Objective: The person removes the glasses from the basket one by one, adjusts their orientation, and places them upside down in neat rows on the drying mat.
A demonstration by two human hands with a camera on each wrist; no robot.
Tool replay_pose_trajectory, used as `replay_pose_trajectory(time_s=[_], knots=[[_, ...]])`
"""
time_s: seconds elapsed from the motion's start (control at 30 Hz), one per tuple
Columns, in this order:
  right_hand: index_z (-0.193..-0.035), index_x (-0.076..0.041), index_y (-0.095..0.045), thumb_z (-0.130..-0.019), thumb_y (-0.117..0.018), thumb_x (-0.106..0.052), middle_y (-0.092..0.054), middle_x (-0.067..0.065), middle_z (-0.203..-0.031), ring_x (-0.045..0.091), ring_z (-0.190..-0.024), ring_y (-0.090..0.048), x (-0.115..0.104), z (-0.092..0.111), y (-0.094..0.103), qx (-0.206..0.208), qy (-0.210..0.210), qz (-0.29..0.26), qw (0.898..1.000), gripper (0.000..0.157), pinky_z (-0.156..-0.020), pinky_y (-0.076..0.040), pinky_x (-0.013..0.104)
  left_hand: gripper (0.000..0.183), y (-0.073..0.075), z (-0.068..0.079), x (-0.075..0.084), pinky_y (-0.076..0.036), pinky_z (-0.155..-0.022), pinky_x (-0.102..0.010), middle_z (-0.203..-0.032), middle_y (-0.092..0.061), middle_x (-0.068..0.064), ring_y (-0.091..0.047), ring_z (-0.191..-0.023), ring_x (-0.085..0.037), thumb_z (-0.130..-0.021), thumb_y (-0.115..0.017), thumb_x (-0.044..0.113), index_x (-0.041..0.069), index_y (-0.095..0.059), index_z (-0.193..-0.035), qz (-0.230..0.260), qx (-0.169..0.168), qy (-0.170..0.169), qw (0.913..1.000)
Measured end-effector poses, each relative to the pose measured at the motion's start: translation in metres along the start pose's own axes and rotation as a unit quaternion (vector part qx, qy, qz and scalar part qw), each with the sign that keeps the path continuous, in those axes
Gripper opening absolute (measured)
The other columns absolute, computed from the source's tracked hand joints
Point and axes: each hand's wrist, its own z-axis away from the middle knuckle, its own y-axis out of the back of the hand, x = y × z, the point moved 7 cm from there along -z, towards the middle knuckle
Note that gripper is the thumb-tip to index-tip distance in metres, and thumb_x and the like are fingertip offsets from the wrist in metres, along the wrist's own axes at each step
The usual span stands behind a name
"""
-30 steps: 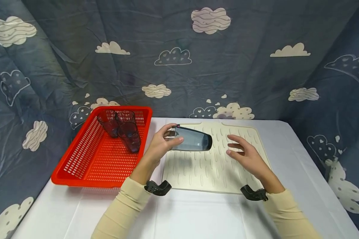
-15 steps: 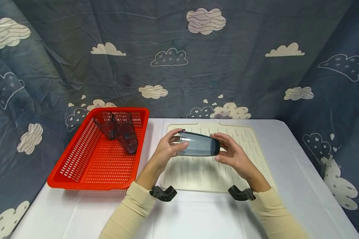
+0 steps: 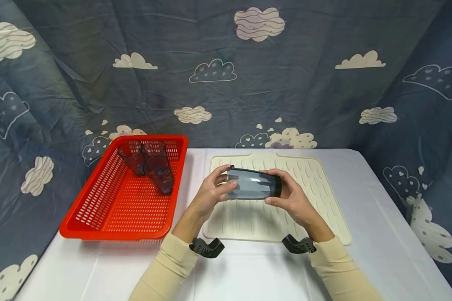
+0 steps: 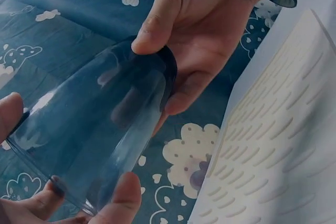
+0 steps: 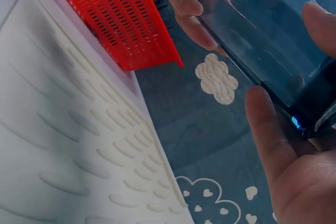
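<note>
A clear bluish-grey drinking glass point(image 3: 253, 184) lies sideways in the air above the cream ridged mat point(image 3: 305, 217). My left hand point(image 3: 207, 196) grips it around the rim end, thumb in front. At the thick dark base, my right hand point(image 3: 294, 198) holds it with thumb below and fingers above. The left wrist view shows the glass point(image 4: 100, 124) spanning between both hands, its base against the right palm. In the right wrist view, the fingers of the right hand point(image 5: 304, 182) curl round the dark base.
To the left a red perforated basket point(image 3: 135, 217) stands on the white-covered table point(image 3: 248, 271). Several similar glasses point(image 3: 160, 173) lean together at its back right. Behind hangs a dark cloud-patterned cloth point(image 3: 305, 83).
My right hand has moved left from above the mat and taken hold of the glass's base. The left hand has brought the glass slightly right and nearer.
</note>
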Motion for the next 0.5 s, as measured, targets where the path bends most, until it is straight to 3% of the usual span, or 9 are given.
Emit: replay_pose_trajectory(time_s=[0.5], knots=[[-0.137, -0.003, -0.046, -0.075, -0.070, 0.020, -0.052, -0.006, -0.141, 0.007, -0.121, -0.057, -0.0044, -0.0045, 0.0023, 0.010, 0.009, -0.008, 1.000, 0.071, -0.094, -0.054, 0.019, 0.063, 0.0028, 0.0002, 0.0000, -0.048, -0.090, -0.036, -0.137, -0.051, -0.020, -0.057, -0.110, -0.021, -0.090, -0.062, 0.014, 0.013, -0.038, -0.148, -0.020, -0.012, -0.002, 0.9997]])
